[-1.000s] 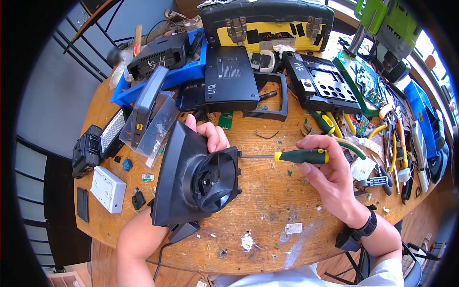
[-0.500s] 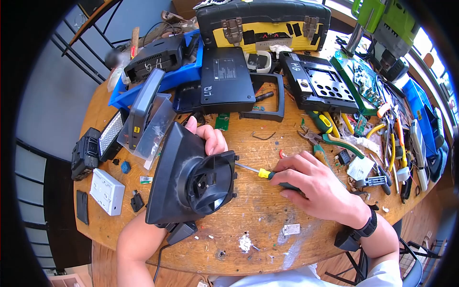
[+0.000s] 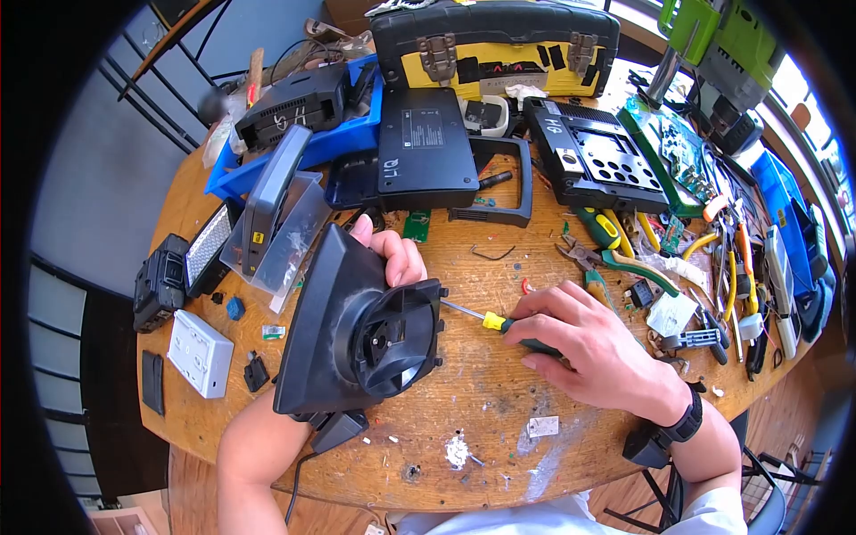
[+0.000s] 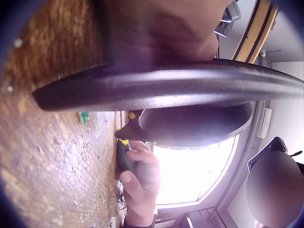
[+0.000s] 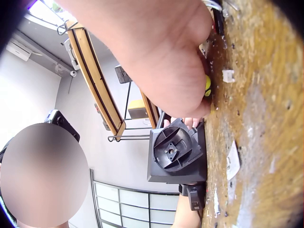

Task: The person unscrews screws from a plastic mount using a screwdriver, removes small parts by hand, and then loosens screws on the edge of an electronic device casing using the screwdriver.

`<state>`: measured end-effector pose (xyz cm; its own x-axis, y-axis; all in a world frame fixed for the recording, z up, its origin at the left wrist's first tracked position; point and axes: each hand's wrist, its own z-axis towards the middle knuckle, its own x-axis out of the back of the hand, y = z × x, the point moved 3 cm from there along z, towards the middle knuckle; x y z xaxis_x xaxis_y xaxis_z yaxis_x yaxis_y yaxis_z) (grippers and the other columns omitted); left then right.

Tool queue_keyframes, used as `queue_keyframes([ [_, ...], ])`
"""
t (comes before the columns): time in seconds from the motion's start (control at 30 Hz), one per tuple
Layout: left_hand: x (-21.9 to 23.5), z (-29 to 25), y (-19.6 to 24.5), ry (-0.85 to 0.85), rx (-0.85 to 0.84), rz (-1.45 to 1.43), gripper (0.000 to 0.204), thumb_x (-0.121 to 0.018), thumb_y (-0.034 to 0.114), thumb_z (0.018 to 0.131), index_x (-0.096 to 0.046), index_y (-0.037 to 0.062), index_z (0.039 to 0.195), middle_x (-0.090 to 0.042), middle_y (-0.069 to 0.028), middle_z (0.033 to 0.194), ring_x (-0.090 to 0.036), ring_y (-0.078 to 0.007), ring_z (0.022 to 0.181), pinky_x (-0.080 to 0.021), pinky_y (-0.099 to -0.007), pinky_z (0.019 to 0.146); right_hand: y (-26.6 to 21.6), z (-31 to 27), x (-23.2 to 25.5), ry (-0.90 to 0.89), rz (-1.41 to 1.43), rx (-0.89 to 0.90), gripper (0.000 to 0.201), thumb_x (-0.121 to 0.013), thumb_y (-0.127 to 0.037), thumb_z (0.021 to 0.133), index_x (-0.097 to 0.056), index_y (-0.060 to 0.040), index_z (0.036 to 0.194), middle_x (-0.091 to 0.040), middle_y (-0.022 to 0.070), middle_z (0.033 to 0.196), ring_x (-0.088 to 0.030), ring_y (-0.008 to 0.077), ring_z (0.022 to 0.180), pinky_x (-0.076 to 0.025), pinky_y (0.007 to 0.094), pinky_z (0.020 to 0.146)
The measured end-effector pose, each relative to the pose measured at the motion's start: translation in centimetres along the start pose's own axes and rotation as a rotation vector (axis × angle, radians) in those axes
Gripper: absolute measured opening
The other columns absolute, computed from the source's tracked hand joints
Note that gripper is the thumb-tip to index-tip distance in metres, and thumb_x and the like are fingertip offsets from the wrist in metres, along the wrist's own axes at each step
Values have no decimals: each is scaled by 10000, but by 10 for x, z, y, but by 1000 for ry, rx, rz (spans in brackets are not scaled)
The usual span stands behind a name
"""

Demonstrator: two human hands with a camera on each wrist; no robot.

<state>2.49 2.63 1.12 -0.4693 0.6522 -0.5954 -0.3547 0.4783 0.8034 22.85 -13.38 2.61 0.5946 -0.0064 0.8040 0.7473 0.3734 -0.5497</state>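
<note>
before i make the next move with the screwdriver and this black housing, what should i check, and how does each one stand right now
1. Left hand gripping the black housing: ok, fingers over its far edge.
2. Right hand on the screwdriver handle: ok.
3. Shaft directed at the housing: ok, it points toward the edge by the round opening.
4. Tip seated in a screw: cannot tell, no contact with a screw is visible.
5. Housing lying flat on the table: not ok, it is held up at an angle.
6. Green-handled pliers away from the housing: ok, they lie apart from it.
</note>
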Motion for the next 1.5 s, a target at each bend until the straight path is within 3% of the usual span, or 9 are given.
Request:
queue_keyframes([
  [0.7, 6, 2, -3, -70, 5, -19, 618, -236, 454, 1166, -533, 73, 780, -441, -23, 781, -435, -154, 773, -448, -294, 738, -1, 0, 0, -8, -16, -1, 361, -757, -98, 846, -660, -116, 1194, -627, 86, 1196, -596, 315, 1068, -511, 442, 932],
  [1.5, 1, 0, -1, -13, 6, -17, 625, -250, 459, 1163, -542, 75, 767, -459, -24, 763, -441, -160, 772, -453, -302, 738, -2, 1, 2, -6, -15, 1, 358, -757, -86, 840, -660, -110, 1184, -625, 72, 1187, -591, 311, 1055, -513, 436, 946],
])
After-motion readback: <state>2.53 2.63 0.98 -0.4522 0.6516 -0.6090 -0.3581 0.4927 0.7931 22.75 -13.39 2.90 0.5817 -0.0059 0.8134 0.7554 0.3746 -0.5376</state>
